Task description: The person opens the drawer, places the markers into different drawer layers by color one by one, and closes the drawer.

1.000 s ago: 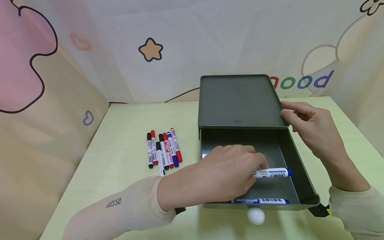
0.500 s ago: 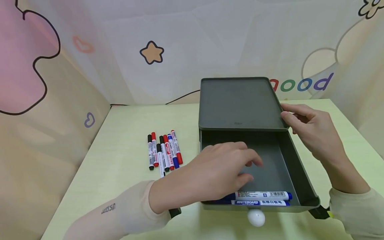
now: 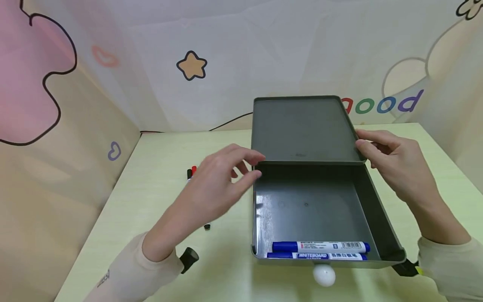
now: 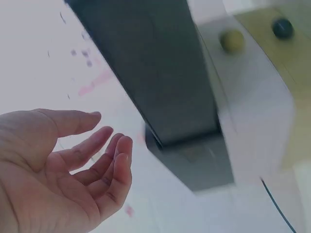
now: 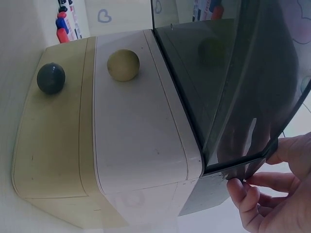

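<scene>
the left hand [image 3: 216, 184] has swung out of the drawer [image 3: 309, 216] to ten o'clock, fingers loosely curved, holding nothing; two blue markers [image 3: 328, 247] lie stowed inside at six. at two, the right hand [image 3: 404, 167] pinches the grey cabinet [image 3: 302, 130]; other markers [image 3: 194, 170], mostly hidden, seem left out at ten.

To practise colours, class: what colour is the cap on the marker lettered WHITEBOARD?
Blue; the cap shows best in the head view.

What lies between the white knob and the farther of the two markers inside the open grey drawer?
The head view shows the drawer's front wall, then the nearer marker, lettered WHITEBOARD, between them.
</scene>
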{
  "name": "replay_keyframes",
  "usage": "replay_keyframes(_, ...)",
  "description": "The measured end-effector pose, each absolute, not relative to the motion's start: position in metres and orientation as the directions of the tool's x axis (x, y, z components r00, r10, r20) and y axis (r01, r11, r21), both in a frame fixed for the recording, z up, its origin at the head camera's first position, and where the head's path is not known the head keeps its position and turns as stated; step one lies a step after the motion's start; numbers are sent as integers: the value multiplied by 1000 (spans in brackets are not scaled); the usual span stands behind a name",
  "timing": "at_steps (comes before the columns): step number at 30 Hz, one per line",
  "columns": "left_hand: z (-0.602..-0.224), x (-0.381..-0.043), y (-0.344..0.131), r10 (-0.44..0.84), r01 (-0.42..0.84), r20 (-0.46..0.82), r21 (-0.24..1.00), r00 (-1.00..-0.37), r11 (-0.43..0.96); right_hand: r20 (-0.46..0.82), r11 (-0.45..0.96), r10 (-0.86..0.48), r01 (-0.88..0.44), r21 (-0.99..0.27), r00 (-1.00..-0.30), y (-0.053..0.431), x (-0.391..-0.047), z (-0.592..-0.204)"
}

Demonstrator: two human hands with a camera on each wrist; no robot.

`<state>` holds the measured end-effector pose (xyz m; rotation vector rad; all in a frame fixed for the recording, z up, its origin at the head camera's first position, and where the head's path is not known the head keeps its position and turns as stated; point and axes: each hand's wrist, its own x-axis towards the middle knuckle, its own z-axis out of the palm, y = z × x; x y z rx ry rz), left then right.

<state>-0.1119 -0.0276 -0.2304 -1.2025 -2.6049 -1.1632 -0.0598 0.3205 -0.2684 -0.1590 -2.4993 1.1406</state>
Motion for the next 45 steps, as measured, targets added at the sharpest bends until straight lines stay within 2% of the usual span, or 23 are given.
replay_keyframes(3,-239,-130,-43,569,611,316,649,-759,454,294,658,258,-55,-751,-921,320,-60,-268)
replay_keyframes(8,-255,-155,-65,460,447,194,713,-866,540,299,635,247,-79,-768,-922,321,-60,-269)
replay_keyframes(13,-270,-170,-78,384,319,78,717,-920,619,305,611,240,-101,-785,-922,322,-60,-270)
replay_keyframes(25,-335,-198,-74,255,152,-69,644,-964,750,315,618,246,-102,-780,-917,322,-61,-271)
replay_keyframes(33,-370,-201,-56,250,163,-91,537,-964,828,312,618,246,-99,-780,-918,321,-60,-270)
replay_keyframes(39,-376,-199,-46,278,222,-25,536,-960,815,315,610,250,-103,-786,-916,322,-61,-270)
replay_keyframes(45,-379,-200,-42,304,236,-34,548,-952,803,312,615,252,-97,-782,-916,323,-61,-271)
